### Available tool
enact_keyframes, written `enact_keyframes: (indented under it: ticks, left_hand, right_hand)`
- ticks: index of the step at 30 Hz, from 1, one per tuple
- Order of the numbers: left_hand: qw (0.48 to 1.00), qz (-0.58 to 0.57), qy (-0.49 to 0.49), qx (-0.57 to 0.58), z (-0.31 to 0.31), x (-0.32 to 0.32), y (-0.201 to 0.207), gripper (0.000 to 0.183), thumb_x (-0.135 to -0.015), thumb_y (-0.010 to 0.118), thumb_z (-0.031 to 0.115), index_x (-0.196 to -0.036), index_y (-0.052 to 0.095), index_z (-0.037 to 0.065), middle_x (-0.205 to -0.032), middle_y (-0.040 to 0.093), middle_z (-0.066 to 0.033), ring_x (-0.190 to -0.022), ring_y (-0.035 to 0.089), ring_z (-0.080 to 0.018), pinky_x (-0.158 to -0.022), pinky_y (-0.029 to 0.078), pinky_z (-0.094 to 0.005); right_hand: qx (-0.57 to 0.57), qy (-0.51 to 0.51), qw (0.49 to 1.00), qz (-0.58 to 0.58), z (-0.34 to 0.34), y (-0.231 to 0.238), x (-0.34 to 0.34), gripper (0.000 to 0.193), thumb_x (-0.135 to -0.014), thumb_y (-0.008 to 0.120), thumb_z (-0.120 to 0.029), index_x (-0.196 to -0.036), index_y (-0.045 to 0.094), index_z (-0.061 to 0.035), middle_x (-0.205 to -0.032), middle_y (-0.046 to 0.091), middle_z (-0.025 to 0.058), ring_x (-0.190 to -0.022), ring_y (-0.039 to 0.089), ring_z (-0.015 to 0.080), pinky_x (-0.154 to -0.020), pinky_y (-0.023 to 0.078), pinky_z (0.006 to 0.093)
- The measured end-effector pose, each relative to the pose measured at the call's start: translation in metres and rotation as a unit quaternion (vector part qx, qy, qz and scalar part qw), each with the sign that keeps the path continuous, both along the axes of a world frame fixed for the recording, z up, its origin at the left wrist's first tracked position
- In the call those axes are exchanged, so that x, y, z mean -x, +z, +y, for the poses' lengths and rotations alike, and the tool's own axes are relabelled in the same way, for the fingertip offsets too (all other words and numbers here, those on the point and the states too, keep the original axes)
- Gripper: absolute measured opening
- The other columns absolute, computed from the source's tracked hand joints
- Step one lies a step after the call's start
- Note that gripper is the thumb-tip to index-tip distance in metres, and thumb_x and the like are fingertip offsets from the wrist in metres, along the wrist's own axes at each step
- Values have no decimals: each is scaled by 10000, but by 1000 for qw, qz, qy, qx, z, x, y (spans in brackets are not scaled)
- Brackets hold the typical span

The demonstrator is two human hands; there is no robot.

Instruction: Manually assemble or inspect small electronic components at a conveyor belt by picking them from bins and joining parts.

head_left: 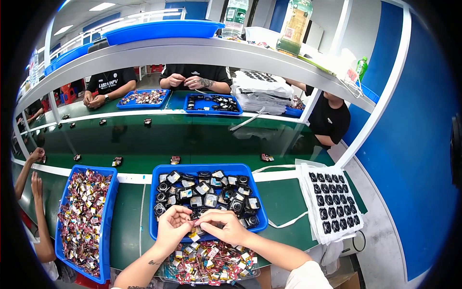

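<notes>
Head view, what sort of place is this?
Likely an electronics assembly line in a factory: a long green conveyor-like belt carries spaced parts, and blue trays hold black watch-like housings and tiny red-and-white components.

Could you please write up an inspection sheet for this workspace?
Surface: green worktop, partly covered by trays.
Job's things: middle blue tray holding black watch-like cases; heap of small loose parts nearest the person; left blue tray full of similar parts; white tray at right with rows of black pieces.
Clutter: bottles on the overhead shelf.
Hands: left hand and right hand close together, apparently pinching a yellow-and-white part.
Cables: none clear; a white strip curls beside the white tray.
Surroundings: co-workers opposite and at left; blue wall at right.
</notes>
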State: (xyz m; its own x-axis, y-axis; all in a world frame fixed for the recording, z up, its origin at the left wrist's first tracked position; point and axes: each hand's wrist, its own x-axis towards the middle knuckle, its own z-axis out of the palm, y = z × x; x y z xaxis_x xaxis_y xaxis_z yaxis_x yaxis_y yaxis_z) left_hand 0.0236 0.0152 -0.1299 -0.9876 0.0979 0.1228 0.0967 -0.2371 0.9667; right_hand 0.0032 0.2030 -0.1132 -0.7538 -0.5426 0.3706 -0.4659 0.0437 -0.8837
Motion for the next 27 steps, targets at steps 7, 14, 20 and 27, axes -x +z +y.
enact_keyframes:
  ticks: [7, 14, 20, 27]
  left_hand:
    - [999, -18, -39, -11, -1, 0, 2, 312, -778, 624, -44, -1066, 509, -9, -841, 594, -42, -760, 603, -90, -709, 495, -213]
    - [1000, 22, -14, -18, -1, 3, 4, 297, -835, 602, 34, -1121, 521, 19, -877, 588, -15, -758, 544, -53, -633, 428, -186]
    - [1000, 22, -10, -4, 1, 5, 7, 311, -837, 594, 8, -1144, 544, 4, -882, 579, -18, -785, 557, -68, -737, 459, -209]
    - [1000, 23, -15, 8, 0, 2, 8, 359, -835, 592, 4, -1189, 533, -11, -905, 583, -38, -815, 556, -77, -758, 470, -217]
  right_hand:
    - [-58, 44, 997, 33, 11, 6, 7, 123, -834, 623, -43, -925, 700, -11, -869, 684, 101, -800, 641, 166, -720, 502, 280]
    - [3, -170, 984, 56, 43, 14, 36, 143, -853, 613, -63, -950, 698, -1, -891, 686, 70, -799, 625, 116, -707, 483, 242]
    - [98, -420, 901, -48, 130, 23, 104, 305, -896, 543, -160, -1174, 614, -55, -1040, 661, 91, -528, 598, 103, -460, 449, 192]
    - [78, -575, 803, -134, 233, -27, 204, 557, -824, 564, -161, -1348, 419, -39, -1049, 634, 150, -530, 652, 204, -433, 503, 257]
